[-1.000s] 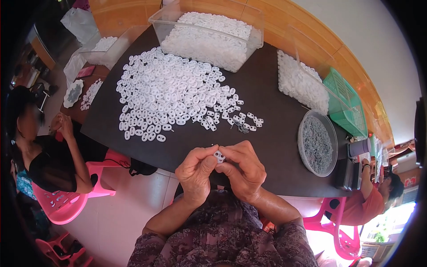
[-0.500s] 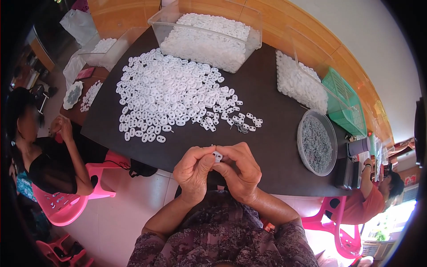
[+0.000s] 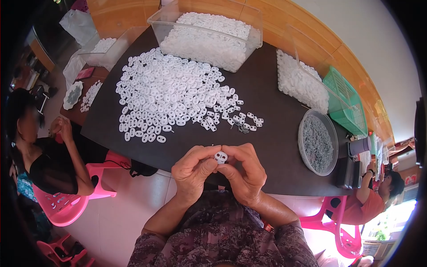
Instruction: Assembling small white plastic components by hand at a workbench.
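Just off the near table edge, a small white oval plastic piece with two holes (image 3: 220, 156) sits between my fingertips. My left hand (image 3: 192, 172) pinches it from the left with thumb and index finger. From the right, my right hand (image 3: 243, 172) grips the same piece, its fingers bent over the top. Beyond my hands spreads a large pile of similar white oval pieces (image 3: 164, 89). At the pile's right end lie several white rectangular two-holed pieces (image 3: 252, 121), with a few small grey metal parts (image 3: 243, 128) beside them.
A clear bin (image 3: 155, 27) full of white pieces stands at the back. On the right are another clear bin (image 3: 290, 33), a green basket (image 3: 351, 100) and a round tub (image 3: 307, 155) of grey metal parts. People sit at left (image 3: 58, 164) and far right (image 3: 362, 202).
The white piece has turned so its two-holed face shows more fully. My fingers have shifted slightly around it, and my right hand has moved a little to the right.
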`<act>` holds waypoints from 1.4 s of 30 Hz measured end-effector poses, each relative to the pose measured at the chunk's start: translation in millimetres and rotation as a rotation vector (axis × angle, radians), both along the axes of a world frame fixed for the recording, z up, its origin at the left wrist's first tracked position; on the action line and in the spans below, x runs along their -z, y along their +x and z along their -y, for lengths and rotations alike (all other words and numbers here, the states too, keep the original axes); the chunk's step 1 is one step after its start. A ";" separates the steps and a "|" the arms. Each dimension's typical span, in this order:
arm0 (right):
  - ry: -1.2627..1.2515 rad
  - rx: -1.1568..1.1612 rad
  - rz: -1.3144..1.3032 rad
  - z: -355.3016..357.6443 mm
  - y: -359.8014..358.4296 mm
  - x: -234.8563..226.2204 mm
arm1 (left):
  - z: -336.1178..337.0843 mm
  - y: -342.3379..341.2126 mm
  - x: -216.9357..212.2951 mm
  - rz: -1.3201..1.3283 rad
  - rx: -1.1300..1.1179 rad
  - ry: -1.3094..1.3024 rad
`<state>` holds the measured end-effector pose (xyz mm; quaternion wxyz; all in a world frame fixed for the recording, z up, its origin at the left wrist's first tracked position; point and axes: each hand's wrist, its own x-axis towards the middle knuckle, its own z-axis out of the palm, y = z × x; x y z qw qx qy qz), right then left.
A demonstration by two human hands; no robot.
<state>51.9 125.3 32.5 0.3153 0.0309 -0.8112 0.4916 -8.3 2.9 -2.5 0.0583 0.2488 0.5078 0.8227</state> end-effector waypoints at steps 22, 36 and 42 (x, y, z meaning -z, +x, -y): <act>0.133 0.078 -0.130 13.5 -2.0 9.3 | -10.7 11.5 6.4 -0.137 -0.261 0.000; 0.135 0.109 -0.142 13.9 -4.0 14.2 | -13.4 17.6 10.1 -0.076 -0.216 0.066; 0.167 0.105 -0.156 11.5 -4.4 15.7 | -15.6 20.6 12.5 -0.045 -0.217 0.087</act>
